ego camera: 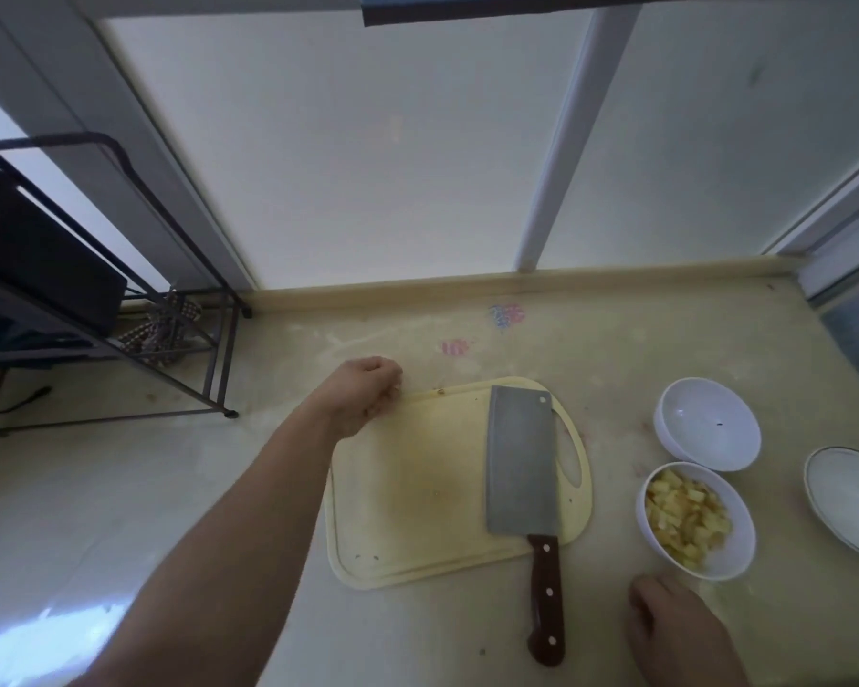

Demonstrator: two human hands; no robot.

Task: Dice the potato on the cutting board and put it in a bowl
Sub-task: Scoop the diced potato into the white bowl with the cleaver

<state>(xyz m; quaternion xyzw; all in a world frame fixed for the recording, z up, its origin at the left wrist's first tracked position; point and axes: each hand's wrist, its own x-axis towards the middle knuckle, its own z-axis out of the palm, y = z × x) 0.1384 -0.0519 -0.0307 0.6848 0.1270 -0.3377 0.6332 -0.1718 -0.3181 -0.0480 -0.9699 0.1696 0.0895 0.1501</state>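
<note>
potato dice fill one white bowl, far bowl bare; hands' grip cannot be told.

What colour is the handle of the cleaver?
Dark reddish brown with pale rivets, in the head view.

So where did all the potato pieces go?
The diced potato fills the nearer white bowl on the counter, right of the cutting board and cleaver.
</note>
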